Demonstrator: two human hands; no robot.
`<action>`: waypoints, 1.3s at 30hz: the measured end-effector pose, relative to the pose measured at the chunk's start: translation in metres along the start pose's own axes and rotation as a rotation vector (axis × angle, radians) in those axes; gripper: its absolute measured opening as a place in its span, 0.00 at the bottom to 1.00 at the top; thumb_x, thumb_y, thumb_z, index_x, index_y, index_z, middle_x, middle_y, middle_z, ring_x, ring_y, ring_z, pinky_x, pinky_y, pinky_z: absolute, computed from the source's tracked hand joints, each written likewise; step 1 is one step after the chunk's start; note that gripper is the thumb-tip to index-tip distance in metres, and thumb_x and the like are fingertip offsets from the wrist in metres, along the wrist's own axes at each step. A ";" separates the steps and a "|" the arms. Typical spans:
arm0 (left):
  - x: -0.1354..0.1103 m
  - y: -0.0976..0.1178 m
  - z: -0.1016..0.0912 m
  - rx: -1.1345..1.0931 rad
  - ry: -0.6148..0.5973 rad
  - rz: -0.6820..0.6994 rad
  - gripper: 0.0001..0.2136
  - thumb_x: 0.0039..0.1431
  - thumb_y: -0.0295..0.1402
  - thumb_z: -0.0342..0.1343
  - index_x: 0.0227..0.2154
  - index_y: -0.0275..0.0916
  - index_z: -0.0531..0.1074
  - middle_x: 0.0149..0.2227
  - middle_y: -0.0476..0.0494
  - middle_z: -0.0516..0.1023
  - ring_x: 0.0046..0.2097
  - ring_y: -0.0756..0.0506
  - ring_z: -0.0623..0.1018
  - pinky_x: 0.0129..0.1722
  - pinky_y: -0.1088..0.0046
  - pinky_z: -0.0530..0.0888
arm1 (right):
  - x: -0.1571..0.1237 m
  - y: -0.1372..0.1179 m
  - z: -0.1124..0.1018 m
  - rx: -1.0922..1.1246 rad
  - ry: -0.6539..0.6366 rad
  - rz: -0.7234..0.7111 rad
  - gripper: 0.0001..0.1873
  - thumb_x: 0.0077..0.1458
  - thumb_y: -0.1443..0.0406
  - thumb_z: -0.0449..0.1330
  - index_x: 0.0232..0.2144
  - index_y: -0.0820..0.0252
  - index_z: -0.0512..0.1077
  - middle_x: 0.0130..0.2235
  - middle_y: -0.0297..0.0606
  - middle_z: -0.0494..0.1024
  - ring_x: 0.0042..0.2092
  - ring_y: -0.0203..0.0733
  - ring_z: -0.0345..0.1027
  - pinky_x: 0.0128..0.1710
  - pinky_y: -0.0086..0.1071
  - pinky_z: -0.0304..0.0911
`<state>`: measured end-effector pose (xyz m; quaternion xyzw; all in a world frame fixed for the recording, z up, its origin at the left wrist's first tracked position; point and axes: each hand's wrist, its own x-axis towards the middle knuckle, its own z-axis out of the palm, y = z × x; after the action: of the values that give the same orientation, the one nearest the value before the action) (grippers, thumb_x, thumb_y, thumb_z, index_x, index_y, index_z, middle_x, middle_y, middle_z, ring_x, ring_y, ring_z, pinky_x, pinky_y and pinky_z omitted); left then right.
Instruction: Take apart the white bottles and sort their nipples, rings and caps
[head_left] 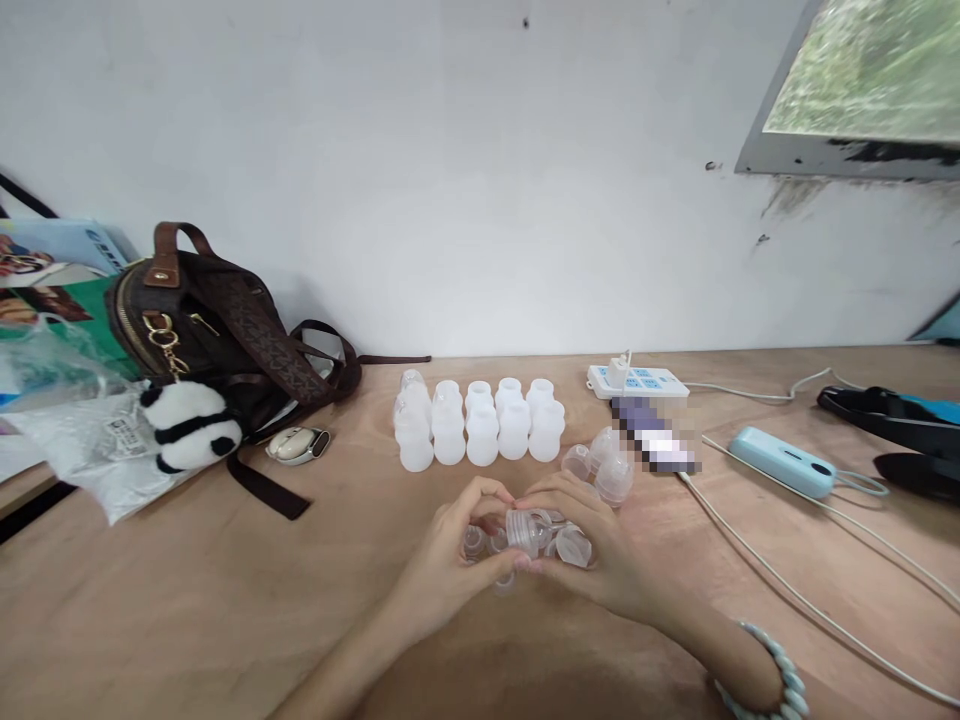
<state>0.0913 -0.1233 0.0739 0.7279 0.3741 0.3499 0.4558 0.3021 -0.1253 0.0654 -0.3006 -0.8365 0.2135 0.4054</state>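
The person in front of me works over the bench [225,610], well in from its far edge, which meets the wall. The left hand [450,550] and right hand [600,535] come together, fingertips and thumbs pinched on one clear ridged piece [520,534], palms arched apart above loose clear parts [574,547]. Between them and the far edge stand white bottles [482,440] in two rows; I can't find any lettering on them. Clear domed caps [615,477] lie to their right. Near the far edge, the power strip [656,381] has blue-marked sockets, its print too small to read; the phone [643,428] beside it has a blocked-out patch. Toward the left edge, a plastic bag [82,450] carries a printed label [124,438] I can't make out, beside a patterned brown backpack [225,330].
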 end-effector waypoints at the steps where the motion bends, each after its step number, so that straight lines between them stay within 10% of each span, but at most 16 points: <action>1: 0.000 0.000 -0.001 -0.006 0.001 0.007 0.15 0.57 0.35 0.63 0.44 0.44 0.65 0.40 0.47 0.82 0.41 0.44 0.77 0.43 0.68 0.70 | 0.000 0.001 -0.001 -0.014 0.006 0.003 0.18 0.58 0.63 0.64 0.50 0.54 0.68 0.45 0.41 0.75 0.47 0.48 0.67 0.47 0.42 0.64; 16: 0.001 0.001 -0.006 0.403 0.269 0.173 0.03 0.66 0.32 0.50 0.39 0.41 0.68 0.31 0.49 0.74 0.32 0.47 0.72 0.32 0.72 0.68 | 0.003 0.029 -0.028 -0.636 -0.021 0.123 0.13 0.52 0.69 0.66 0.39 0.59 0.69 0.39 0.41 0.78 0.45 0.54 0.67 0.46 0.48 0.58; 22: 0.046 0.042 -0.052 0.818 0.358 0.335 0.07 0.65 0.31 0.48 0.37 0.38 0.70 0.37 0.44 0.77 0.37 0.44 0.74 0.39 0.68 0.69 | 0.001 0.033 -0.024 -0.669 -0.035 0.150 0.10 0.53 0.68 0.65 0.38 0.57 0.69 0.39 0.41 0.79 0.45 0.54 0.68 0.47 0.47 0.57; 30: 0.172 0.063 -0.109 1.356 -0.081 -0.184 0.15 0.58 0.40 0.57 0.44 0.37 0.77 0.47 0.37 0.82 0.51 0.35 0.75 0.51 0.61 0.68 | 0.003 0.028 -0.027 -0.618 0.151 0.033 0.11 0.59 0.64 0.62 0.44 0.57 0.69 0.40 0.39 0.79 0.44 0.49 0.71 0.50 0.45 0.54; 39: 0.196 0.051 -0.093 1.448 -0.254 -0.425 0.19 0.44 0.40 0.69 0.40 0.39 0.80 0.46 0.31 0.83 0.50 0.32 0.78 0.54 0.55 0.64 | 0.004 0.020 -0.028 -0.583 0.240 -0.064 0.11 0.63 0.63 0.57 0.46 0.59 0.67 0.40 0.41 0.79 0.42 0.48 0.71 0.49 0.44 0.54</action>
<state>0.1170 0.0679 0.1861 0.7920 0.5867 -0.1644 -0.0380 0.3293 -0.1045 0.0718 -0.4008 -0.8178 -0.0852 0.4042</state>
